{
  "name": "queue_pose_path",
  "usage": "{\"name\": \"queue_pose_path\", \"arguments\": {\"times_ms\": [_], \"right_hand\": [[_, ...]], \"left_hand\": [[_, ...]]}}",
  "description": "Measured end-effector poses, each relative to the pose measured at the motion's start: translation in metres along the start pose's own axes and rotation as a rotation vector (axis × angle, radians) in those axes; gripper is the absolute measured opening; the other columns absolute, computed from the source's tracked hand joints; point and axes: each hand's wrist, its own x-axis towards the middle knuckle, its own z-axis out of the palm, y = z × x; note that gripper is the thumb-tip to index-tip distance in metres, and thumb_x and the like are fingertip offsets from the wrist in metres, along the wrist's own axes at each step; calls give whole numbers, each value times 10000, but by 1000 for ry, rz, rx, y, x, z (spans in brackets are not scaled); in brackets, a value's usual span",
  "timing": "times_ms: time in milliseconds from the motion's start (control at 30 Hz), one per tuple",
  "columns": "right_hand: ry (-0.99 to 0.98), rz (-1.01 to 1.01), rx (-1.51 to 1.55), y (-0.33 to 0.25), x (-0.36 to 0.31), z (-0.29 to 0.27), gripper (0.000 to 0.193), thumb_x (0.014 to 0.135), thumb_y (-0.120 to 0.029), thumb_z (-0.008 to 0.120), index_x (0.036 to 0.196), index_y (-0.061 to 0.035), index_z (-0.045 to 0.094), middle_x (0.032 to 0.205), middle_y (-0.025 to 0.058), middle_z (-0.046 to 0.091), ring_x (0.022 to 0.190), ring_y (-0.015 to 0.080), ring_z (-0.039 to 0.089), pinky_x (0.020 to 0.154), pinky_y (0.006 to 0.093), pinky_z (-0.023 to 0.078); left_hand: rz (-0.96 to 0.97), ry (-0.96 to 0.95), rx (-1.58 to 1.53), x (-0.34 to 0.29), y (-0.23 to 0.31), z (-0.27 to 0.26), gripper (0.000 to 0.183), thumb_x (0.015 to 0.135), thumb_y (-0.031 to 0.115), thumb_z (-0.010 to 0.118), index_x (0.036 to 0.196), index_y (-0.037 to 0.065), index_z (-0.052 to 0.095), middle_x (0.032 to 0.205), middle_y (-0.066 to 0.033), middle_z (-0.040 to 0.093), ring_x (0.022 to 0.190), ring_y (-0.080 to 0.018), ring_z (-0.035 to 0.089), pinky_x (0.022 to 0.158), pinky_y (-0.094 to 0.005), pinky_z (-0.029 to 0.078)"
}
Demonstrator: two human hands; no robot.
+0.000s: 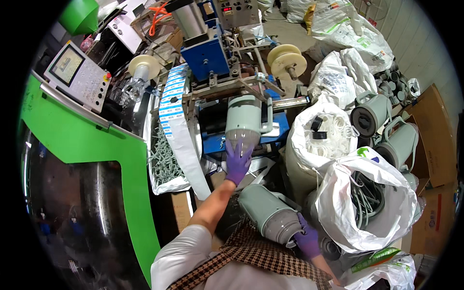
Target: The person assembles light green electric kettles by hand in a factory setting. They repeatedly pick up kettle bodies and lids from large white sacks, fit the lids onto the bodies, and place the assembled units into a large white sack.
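Observation:
A grey-green jug [244, 113] with a side handle lies in the blue press, its see-through end pointing toward me. My left hand [238, 163], in a purple glove, wraps its spread fingers over that end. A second grey-green jug [263, 205] lies tilted across my lap, in front of a checked apron. Its ringed, translucent grey neck is on the right, where my gloved right hand [307, 238] grips the rim. Part of the right fingers is hidden behind the neck.
Left stand a green machine [133, 181] and its control panel [79, 75]. A white-and-blue film strip [173, 104] hangs beside a bin of small grey parts [163, 154]. At right are sacks of white rings [331, 137] and grey-green strips [367, 198], more jugs [374, 116] and cardboard [432, 140].

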Motion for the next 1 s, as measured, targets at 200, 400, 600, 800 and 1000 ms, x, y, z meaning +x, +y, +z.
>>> {"name": "queue_pose_path", "arguments": {"times_ms": [200,400,600,800,1000], "right_hand": [[-74,81,132,-46,4,-17,690,799,-176,657,1473,-181,509,787,174,683,651,220,672,671,340,537],[-112,70,299,-110,28,-66,615,817,-81,636,1426,-94,548,1239,135,678,985,187,683,899,310,529],[-180,103,637,-192,44,-118,556,852,-80,674,1385,13,549,1240,87,662,1101,181,616,988,292,469],[201,-632,380,-280,72,-164,378,977,-268,619,1287,-54,636,1188,90,629,1043,164,563,943,297,445],[249,-861,95,-327,99,-121,296,922,-296,644,994,-9,649,891,93,572,857,180,556,821,303,455]], "left_hand": [[43,-191,347,102,-33,75,589,816,254,715,1373,358,556,1566,-66,358,1424,-579,209,1090,-757,243],[-32,-374,-187,103,-6,-11,691,845,473,705,1455,225,496,1541,-167,396,1463,-399,291,1167,-602,233],[-97,-1208,-1152,16,-37,-173,534,1044,362,462,1453,20,475,1496,-112,471,1307,-254,517,1105,-375,414],[-616,-840,-1447,-16,64,-269,449,1084,332,377,1370,19,525,1265,-92,607,1160,-174,574,1054,-348,437],[-130,-633,-1244,-98,98,-239,292,1049,186,441,1245,17,575,1138,-87,620,1008,-200,591,977,-343,481]]}}
